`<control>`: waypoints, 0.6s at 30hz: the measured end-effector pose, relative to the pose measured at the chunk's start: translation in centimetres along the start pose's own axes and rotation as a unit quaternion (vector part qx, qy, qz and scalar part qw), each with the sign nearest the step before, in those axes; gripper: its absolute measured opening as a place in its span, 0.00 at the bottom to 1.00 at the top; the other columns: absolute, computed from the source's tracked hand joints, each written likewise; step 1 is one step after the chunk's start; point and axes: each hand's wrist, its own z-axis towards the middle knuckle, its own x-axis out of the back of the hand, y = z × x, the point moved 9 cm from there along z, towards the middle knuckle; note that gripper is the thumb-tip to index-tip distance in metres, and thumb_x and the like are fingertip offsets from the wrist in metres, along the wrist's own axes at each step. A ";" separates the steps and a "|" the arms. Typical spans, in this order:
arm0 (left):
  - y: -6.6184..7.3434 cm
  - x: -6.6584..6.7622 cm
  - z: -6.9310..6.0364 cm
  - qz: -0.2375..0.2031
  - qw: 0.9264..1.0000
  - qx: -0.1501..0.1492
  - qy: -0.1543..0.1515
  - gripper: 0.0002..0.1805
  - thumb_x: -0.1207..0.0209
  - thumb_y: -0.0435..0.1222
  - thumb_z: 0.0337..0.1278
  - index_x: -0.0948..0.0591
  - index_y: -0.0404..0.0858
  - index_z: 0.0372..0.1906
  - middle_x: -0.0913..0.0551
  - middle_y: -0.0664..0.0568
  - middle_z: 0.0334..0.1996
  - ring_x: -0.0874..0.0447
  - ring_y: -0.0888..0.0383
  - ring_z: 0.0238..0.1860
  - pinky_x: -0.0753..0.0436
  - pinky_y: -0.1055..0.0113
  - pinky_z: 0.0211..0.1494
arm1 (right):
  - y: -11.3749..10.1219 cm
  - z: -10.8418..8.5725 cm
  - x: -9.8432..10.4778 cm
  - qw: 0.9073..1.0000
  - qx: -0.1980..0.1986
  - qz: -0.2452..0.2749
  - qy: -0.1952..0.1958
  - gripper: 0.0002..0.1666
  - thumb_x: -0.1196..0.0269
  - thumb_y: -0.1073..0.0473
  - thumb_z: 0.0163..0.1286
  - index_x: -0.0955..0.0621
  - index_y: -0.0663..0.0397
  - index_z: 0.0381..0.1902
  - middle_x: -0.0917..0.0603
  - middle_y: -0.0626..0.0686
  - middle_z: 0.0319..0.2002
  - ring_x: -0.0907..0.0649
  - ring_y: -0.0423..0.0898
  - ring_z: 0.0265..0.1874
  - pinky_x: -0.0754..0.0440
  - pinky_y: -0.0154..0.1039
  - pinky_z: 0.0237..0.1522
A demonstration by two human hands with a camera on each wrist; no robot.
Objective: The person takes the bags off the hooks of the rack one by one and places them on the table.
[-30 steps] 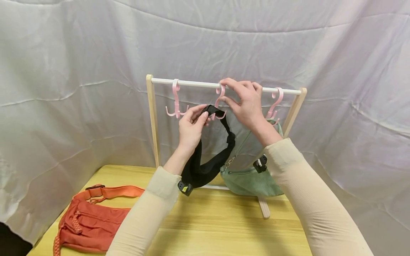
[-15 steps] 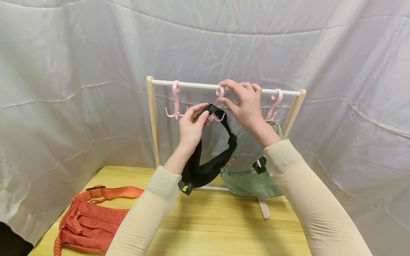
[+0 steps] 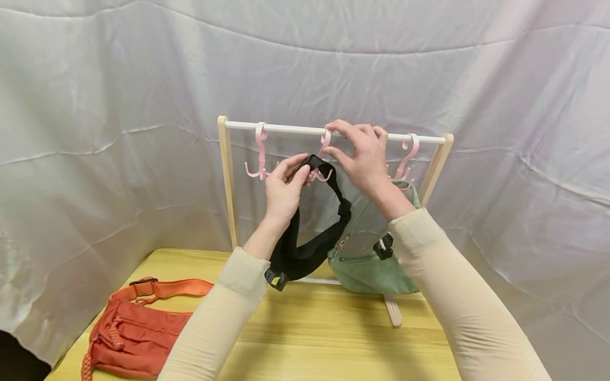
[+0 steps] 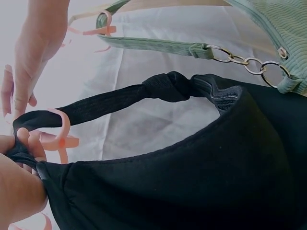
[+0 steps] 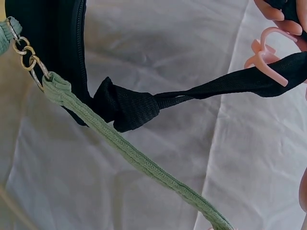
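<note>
- Three pink hooks (image 3: 260, 151) hang along the white rail (image 3: 295, 129), spaced well apart, which probably leaves each bag its own room.
- Middle hook (image 3: 325, 138), under the rail: pinched near its top by the thumb and index finger of the right-hand grip (image 3: 364, 156), probably to stop it swinging or sliding.
- Left-hand grip (image 3: 283, 193), below the rail: narrow, thumb and fingers pinching the black strap (image 3: 335, 182) beside the hook's prongs, seemingly to guide the loop.
- Black strap, below the rail: passes behind one curved prong in both wrist views; how much weight the hook bears cannot be told.
- Black bag (image 3: 310, 256), well below the rail: hangs from its strap in an open loop, the knot (image 5: 129, 108) lying on the side away from the left-hand grip.
- Green bag (image 3: 376, 275), below the rail's right part: suspended by its green strap (image 4: 153, 44) from the right hook (image 3: 410, 153), so likely needing no support by hand.
- Red bag (image 3: 143, 338), below and left of the rail: lies on the bench (image 3: 295, 338), perhaps set aside to free both hands.
</note>
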 end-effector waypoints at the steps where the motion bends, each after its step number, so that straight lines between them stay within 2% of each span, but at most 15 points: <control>1: 0.0 0.0 0.0 -0.001 1.000 0.001 0.001 0.15 0.39 0.24 0.70 0.18 0.25 0.58 0.13 0.35 0.47 0.15 0.63 0.35 0.15 0.72 0.39 | 0.0 0.0 0.0 1.000 -0.002 0.000 0.002 0.27 0.24 0.50 0.62 0.14 0.49 0.58 0.13 0.50 0.58 0.20 0.52 0.47 0.41 0.56 0.64; 12: 0.7 0.1 0.4 -0.018 1.000 -0.001 0.011 0.15 0.40 0.24 0.70 0.19 0.23 0.59 0.14 0.33 0.49 0.14 0.59 0.36 0.15 0.73 0.40 | -0.2 0.3 0.0 1.000 -0.025 0.002 0.015 0.29 0.22 0.50 0.58 0.13 0.50 0.58 0.12 0.48 0.58 0.19 0.51 0.49 0.41 0.52 0.67; 18: 0.8 0.0 0.3 -0.017 1.000 -0.001 0.010 0.15 0.39 0.24 0.70 0.18 0.24 0.59 0.14 0.33 0.50 0.14 0.60 0.37 0.15 0.73 0.40 | -0.2 0.3 0.1 0.999 -0.025 0.008 0.025 0.29 0.22 0.50 0.57 0.12 0.51 0.56 0.11 0.49 0.55 0.19 0.51 0.47 0.40 0.53 0.66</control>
